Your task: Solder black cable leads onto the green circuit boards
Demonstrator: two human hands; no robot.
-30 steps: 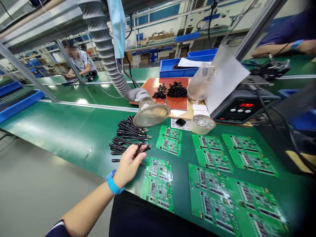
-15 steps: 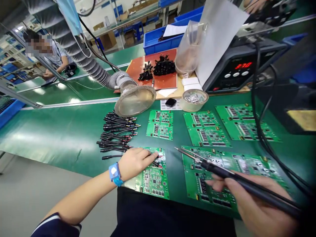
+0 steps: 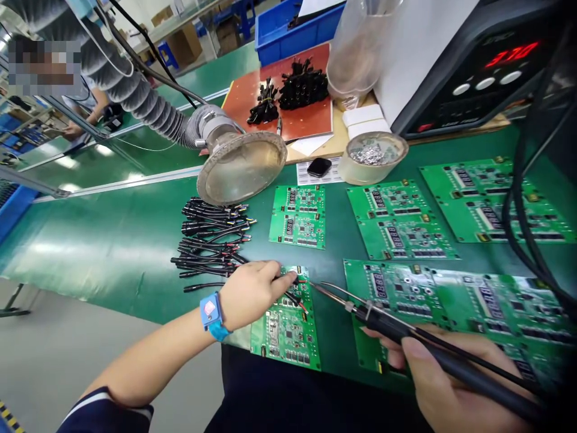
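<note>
Your left hand (image 3: 252,291) has its fingers bent over and closed on black leads (image 3: 293,296), pinning them above the upper half of a green board (image 3: 291,343). Red wire ends stick out past your fingertips, near that board's right edge. Your right hand (image 3: 455,373) grips the iron (image 3: 396,329) like a pen, thumb along the handle. Its tip points left, right by the red ends; whether it touches them you cannot tell from here. A thin metal tube (image 3: 345,291) runs beside the shaft.

Your left wrist wears a blue strap (image 3: 211,313). Just beyond that hand lies a pile of similar leads (image 3: 211,237), wire ends facing right, with one lead (image 3: 202,287) on the near side. A second board (image 3: 297,219) lies past yours, and more boards (image 3: 401,225) spread to the right, some partly behind your right hand.

Farther out, a fume hood (image 3: 243,168) hangs near the pile. Behind the boards stand a tub (image 3: 374,174) of silvery bits and a station (image 3: 478,102) reading 370 in red. A red mat (image 3: 311,124) carries two black bundles (image 3: 304,87). At far left, a co-worker (image 3: 97,105) sits across the bench.
</note>
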